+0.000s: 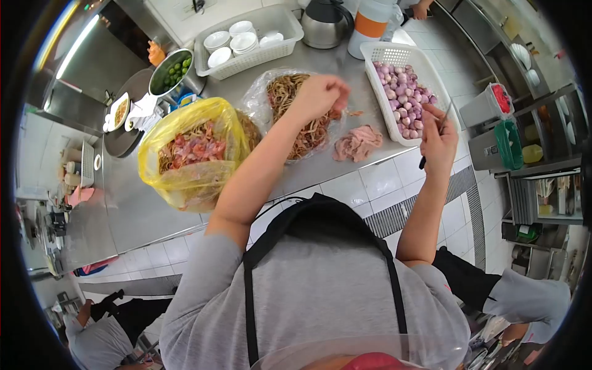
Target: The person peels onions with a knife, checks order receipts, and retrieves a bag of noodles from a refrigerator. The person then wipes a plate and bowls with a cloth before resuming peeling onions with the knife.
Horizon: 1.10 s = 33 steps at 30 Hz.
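My right hand (439,139) is closed round a small knife (448,115). Its blade points up past my fingers and its dark handle end shows below the palm. This hand is beside the right edge of a white plastic basket (377,92) of peeled purple shallots (404,98). My left hand (324,95), smeared by motion, is over a clear plastic bag (253,92) full of brown, stringy peelings (314,137); whether its fingers hold anything is unclear. A crumpled pink cloth (359,143) lies between bag and basket. Left of my forearm stands a yellow plastic bag (213,117) containing reddish peelings (194,151).
Along the back of the steel counter (139,203) stand a pot of green limes (180,69), a white crate (287,46) with small bowls, a steel jug (327,28) and an orange-banded container (369,29). Other people (536,302) are nearby. Shelves line the right.
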### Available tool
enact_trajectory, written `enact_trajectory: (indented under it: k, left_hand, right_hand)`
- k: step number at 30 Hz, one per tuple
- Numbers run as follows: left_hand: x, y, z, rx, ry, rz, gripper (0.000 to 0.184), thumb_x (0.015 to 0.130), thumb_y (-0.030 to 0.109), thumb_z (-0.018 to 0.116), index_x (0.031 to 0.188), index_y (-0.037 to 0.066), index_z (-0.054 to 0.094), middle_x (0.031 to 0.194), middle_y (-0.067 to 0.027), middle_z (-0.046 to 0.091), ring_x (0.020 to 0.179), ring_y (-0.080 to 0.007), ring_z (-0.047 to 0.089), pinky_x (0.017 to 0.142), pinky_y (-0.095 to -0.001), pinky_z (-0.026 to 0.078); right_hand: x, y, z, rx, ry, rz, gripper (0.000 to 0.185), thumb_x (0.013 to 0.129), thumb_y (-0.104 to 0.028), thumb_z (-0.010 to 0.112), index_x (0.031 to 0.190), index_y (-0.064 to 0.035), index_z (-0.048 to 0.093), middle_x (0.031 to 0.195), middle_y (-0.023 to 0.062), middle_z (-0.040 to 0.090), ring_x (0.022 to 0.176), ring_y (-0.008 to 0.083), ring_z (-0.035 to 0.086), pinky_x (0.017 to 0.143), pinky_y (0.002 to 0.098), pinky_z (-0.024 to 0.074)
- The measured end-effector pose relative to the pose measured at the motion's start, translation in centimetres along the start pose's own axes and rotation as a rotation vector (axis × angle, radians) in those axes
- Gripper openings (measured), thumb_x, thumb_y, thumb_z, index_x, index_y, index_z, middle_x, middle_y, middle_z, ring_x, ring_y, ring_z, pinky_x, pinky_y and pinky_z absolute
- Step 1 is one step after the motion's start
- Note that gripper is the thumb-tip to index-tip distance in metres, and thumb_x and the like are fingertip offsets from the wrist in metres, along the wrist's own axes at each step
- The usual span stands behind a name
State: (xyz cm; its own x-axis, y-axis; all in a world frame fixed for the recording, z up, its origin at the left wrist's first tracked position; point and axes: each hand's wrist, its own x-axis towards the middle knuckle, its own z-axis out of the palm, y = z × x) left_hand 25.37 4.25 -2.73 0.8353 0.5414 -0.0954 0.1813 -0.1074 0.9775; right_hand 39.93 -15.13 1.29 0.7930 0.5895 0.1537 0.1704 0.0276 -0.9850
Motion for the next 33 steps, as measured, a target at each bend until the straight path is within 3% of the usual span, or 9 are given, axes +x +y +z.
enact_trajectory:
  k: [1,4,7,14,18,20,23,26,33]
  left_hand:
    - [0.0,-1.3,-0.1,0.143,-0.068,-0.115,0.024,0.077,0.007,0.046,0.097,0.001,0.058,0.107,-0.0162,0.054,0.08,-0.0196,0.06,0.069,-0.0306,0.048]
    - [-1.2,-4.9,2.2,0.821,0.058,0.148,0.02,0.069,0.003,0.048,0.085,-0.001,0.06,0.099,-0.0165,0.056,0.073,-0.0245,0.06,0.066,-0.0311,0.049]
    - [-1.2,-7.1,3.3,1.118,0.334,0.402,0.012,0.068,0.006,0.051,0.073,0.001,0.062,0.091,-0.0136,0.056,0.078,-0.026,0.057,0.067,-0.0331,0.049]
    - [-1.6,-5.4,2.8,1.339,0.089,0.071,0.018,0.066,0.009,0.057,0.082,0.002,0.06,0.086,-0.0125,0.055,0.079,-0.0253,0.057,0.067,-0.033,0.048]
    - [-2.3,-5.4,1.5,1.097,0.142,0.149,0.018,0.065,0.004,0.057,0.082,0.003,0.057,0.085,-0.0117,0.053,0.075,-0.0274,0.057,0.065,-0.0349,0.048]
    - [-3.4,-4.2,1.0,0.897,0.166,0.136,0.02,0.065,0.0,0.057,0.085,0.003,0.057,0.083,-0.0095,0.054,0.075,-0.0236,0.059,0.065,-0.0316,0.049]
    - [-5.2,-4.4,0.3,0.313,0.464,0.178,0.025,0.068,-0.006,0.057,0.092,0.002,0.055,0.083,-0.0049,0.055,0.077,-0.0162,0.059,0.068,-0.0255,0.048]
    - [-6.8,-5.7,-0.6,-0.301,0.514,0.028,0.028,0.071,-0.001,0.06,0.098,0.002,0.053,0.086,-0.0058,0.057,0.073,-0.0125,0.057,0.062,-0.0238,0.049]
    - [-7.7,-7.4,-1.4,-0.538,0.557,0.009,0.028,0.076,0.002,0.059,0.103,-0.002,0.053,0.092,-0.0074,0.06,0.083,-0.0133,0.057,0.076,-0.0248,0.046]
  right_hand:
    - [0.1,0.9,0.1,-0.023,-0.011,0.0,0.017,0.08,-0.012,0.057,0.094,-0.0014,0.059,0.056,-0.0062,0.042,0.048,0.0011,0.034,0.043,0.0168,0.0262]
    - [0.4,3.0,0.8,-0.062,-0.073,-0.005,0.016,0.079,-0.011,0.057,0.092,-0.0016,0.06,0.055,-0.006,0.042,0.049,0.0019,0.034,0.044,0.0173,0.0263]
    - [0.3,4.2,2.2,-0.084,-0.184,-0.024,0.017,0.078,-0.012,0.057,0.092,-0.0019,0.06,0.054,-0.0052,0.044,0.049,0.0023,0.037,0.044,0.0182,0.0274]
    - [-1.6,5.9,6.8,-0.064,-0.53,0.037,0.019,0.08,-0.008,0.055,0.098,-0.0029,0.057,0.054,-0.0045,0.045,0.044,0.0017,0.036,0.038,0.0179,0.0264]
    - [-2.1,7.5,8.4,0.089,-0.617,0.08,0.029,0.085,-0.017,0.05,0.111,-0.0041,0.049,0.053,-0.0021,0.044,0.038,0.0034,0.036,0.034,0.0188,0.0265]
    - [-2.4,6.9,8.4,0.319,-0.622,0.329,0.038,0.086,-0.025,0.046,0.12,-0.0062,0.042,0.053,-0.0006,0.043,0.037,0.0055,0.037,0.033,0.0201,0.0278]
    - [-3.1,6.7,8.7,0.511,-0.705,0.534,0.045,0.089,-0.03,0.04,0.128,-0.0093,0.032,0.052,0.0006,0.04,0.036,0.0074,0.035,0.033,0.0204,0.0288]
    - [-4.1,7.0,9.7,0.596,-0.863,0.69,0.044,0.09,-0.029,0.037,0.131,-0.0132,0.029,0.051,0.0007,0.037,0.035,0.0085,0.033,0.033,0.0209,0.0288]
    - [-4.9,8.5,12.9,0.727,-0.979,0.845,0.047,0.09,-0.029,0.039,0.133,-0.0241,0.023,0.05,0.0001,0.036,0.034,0.0098,0.033,0.034,0.0236,0.0286]
